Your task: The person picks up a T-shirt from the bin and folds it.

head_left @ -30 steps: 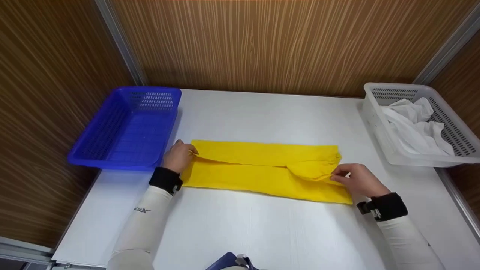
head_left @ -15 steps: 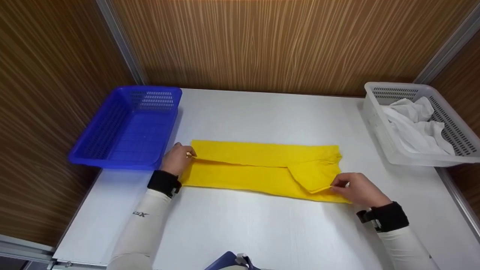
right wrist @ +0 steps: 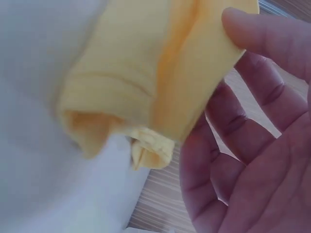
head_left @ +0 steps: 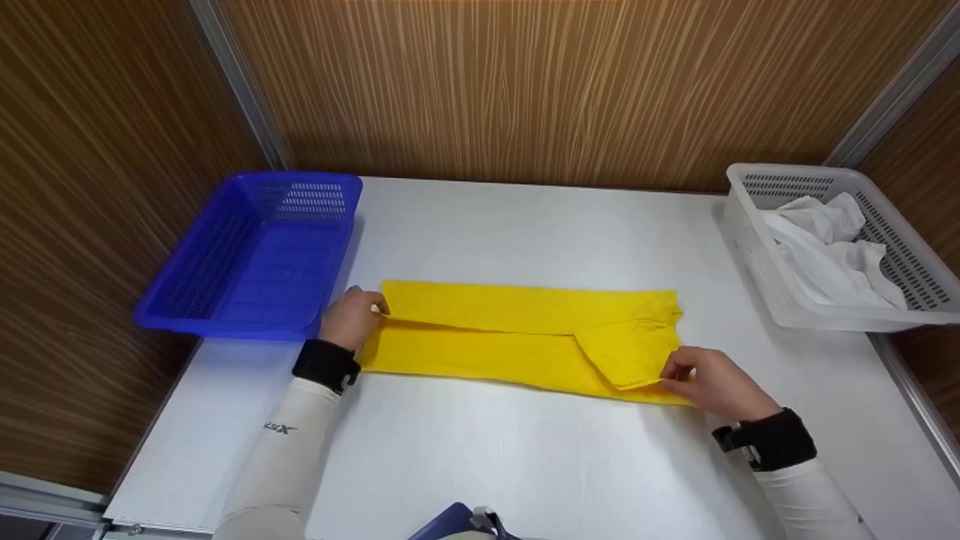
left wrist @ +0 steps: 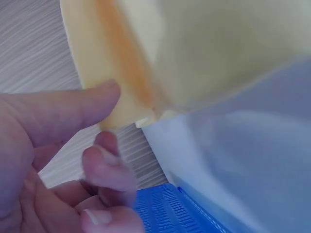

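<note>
Long and flat, a folded yellow garment (head_left: 487, 356) lies across the white table in the head view. My left hand (head_left: 351, 319) pinches the edge of its upper layer at the left end. At the other end, my right hand (head_left: 721, 384) pinches the corner of a folded-over flap (head_left: 630, 352) between thumb and fingers. The left wrist view shows the thumb pressed on the garment's edge (left wrist: 121, 53). Hemmed openings of the garment (right wrist: 109, 97) hang beside the right hand in the right wrist view. A lengthwise opening between layers runs along its middle.
On the left stands a blue plastic basket (head_left: 330, 262), close to my left hand. A white basket (head_left: 765, 277) holding white cloth (head_left: 832, 255) stands at the right. Wood-grain panels (head_left: 510, 90) wall in the white table (head_left: 480, 450).
My right hand has moved toward the person, drawing the garment's flap down over the front layer. The left hand has shifted slightly down and left, still pinching the edge.
</note>
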Demonstrator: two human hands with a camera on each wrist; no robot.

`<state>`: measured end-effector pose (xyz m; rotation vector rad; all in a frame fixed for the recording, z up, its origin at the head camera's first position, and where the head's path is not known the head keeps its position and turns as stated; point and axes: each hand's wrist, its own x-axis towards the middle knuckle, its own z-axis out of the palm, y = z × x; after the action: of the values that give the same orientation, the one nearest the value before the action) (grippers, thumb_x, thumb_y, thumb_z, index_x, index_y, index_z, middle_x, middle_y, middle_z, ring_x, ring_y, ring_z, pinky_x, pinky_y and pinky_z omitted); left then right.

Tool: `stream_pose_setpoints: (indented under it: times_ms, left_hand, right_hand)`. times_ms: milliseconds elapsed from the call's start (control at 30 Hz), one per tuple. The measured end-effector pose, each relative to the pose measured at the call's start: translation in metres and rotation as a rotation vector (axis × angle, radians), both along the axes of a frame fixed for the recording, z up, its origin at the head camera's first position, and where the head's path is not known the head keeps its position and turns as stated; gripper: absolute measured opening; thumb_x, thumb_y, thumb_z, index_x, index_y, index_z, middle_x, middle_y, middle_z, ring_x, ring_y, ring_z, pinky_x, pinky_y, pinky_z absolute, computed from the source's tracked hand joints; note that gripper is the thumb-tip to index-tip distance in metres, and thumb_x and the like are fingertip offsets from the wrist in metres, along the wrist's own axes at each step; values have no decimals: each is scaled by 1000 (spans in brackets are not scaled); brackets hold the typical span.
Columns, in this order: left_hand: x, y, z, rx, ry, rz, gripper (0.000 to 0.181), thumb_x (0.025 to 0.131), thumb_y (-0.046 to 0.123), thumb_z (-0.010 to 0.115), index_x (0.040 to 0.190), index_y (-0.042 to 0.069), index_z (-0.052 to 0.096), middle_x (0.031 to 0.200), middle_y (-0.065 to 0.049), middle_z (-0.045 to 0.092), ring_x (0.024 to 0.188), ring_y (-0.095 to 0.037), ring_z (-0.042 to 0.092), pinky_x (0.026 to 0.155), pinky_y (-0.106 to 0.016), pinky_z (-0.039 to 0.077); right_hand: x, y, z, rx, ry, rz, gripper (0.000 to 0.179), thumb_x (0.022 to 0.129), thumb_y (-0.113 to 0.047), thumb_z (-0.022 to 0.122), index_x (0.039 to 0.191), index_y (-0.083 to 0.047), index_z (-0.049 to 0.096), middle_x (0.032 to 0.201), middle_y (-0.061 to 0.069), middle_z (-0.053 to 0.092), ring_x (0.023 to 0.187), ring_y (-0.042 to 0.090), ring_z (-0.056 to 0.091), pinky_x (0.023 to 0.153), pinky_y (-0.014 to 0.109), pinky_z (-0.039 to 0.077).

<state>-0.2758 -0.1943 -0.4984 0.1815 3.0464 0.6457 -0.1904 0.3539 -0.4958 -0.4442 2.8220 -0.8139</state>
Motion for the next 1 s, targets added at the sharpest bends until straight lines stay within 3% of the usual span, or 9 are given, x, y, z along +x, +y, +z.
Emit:
stream_pose_setpoints:
  times_ms: [133, 267, 367, 467, 633, 800, 900, 1000]
  left_hand:
    - [3, 4, 4, -54, -43, -5, 25, 92, -3, 58, 98, 9, 79, 110, -20, 70, 105, -37, 65, 88, -50, 56]
    - [1, 15, 8, -48, 11, 4, 17, 96, 5, 62, 101, 7, 79, 108, -19, 66, 105, -38, 60, 90, -51, 54]
    - [-3, 24, 7, -20, 43, -67, 17, 97, 7, 64, 107, 6, 78, 114, -18, 66, 111, -39, 58, 95, -53, 50]
    - [-8, 30, 2, -15, 13, -145, 18, 97, 7, 65, 110, 5, 78, 119, -18, 69, 117, -39, 61, 99, -55, 49]
    - [-13, 34, -5, -17, -74, -153, 16, 97, 10, 67, 107, 5, 80, 118, -16, 72, 117, -36, 65, 101, -57, 48]
    - [-16, 36, -5, -6, -92, -127, 16, 96, 9, 68, 106, 7, 81, 118, -16, 72, 118, -36, 64, 104, -58, 45]
    - [-17, 40, -4, -7, -97, -125, 17, 97, 10, 68, 108, 8, 81, 118, -15, 71, 118, -35, 64, 105, -56, 45]
    - [-18, 47, -6, -13, -89, -139, 18, 97, 11, 68, 110, 10, 81, 118, -16, 70, 117, -36, 63, 104, -54, 47]
  right_hand:
    - [1, -6, -6, 42, -83, -4, 20, 87, -33, 83, 80, -18, 72, 79, -4, 61, 71, 12, 52, 63, 22, 44]
    - [2, -17, 1, 28, -56, -30, 24, 93, -33, 76, 81, -12, 73, 75, -1, 61, 66, 13, 51, 58, 23, 42]
    - [3, -37, 2, 10, 12, -24, 19, 97, -24, 71, 98, -6, 75, 86, 3, 65, 72, 14, 55, 60, 23, 46]
    - [3, -61, -1, 26, 48, -8, 29, 98, -23, 70, 118, -1, 71, 103, 8, 66, 82, 16, 57, 69, 26, 51]
    - [-1, -86, -11, 145, 68, 28, 39, 97, -24, 71, 124, 3, 67, 107, 13, 62, 88, 23, 56, 82, 41, 53]
    - [-16, -90, -11, 228, 67, 4, 38, 98, -25, 68, 121, 4, 67, 108, 18, 61, 93, 32, 57, 90, 50, 53]
    - [-32, -92, -10, 270, 84, -32, 42, 100, -28, 64, 122, 8, 65, 114, 25, 61, 102, 40, 56, 98, 55, 48]
    - [-53, -94, -12, 318, 96, -111, 49, 104, -35, 58, 125, 10, 61, 120, 29, 60, 109, 47, 53, 96, 63, 48]
